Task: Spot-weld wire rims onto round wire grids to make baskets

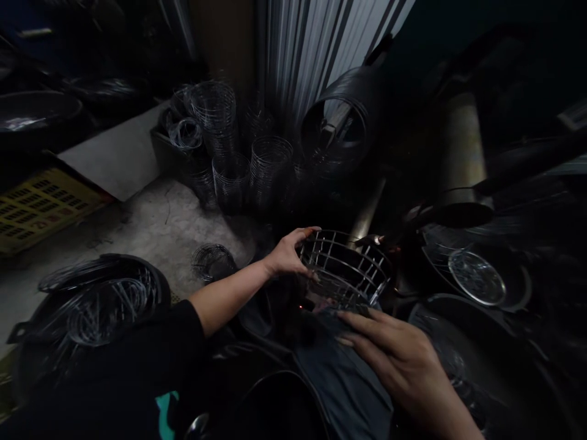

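Note:
A round wire basket [346, 260] of silvery crossed wires is tilted in front of me, against the dark machine parts. My left hand [291, 253] is closed on its left side, thumb and fingers spanning the wire wall. Just below the basket's near edge is my right hand [398, 345], its fingers stretched out above the dark trouser leg [339, 373]. I cannot tell whether those fingertips touch the basket. A worn metal rod [370, 211] ends close to the basket's far rim.
Stacked wire baskets [270, 162] stand at the back. Bundled wire fills a black tub [158, 287] at left. Dark basins [477, 342] with wire rings lie at right, below a thick metal cylinder [463, 146]. A yellow crate [50, 205] is far left.

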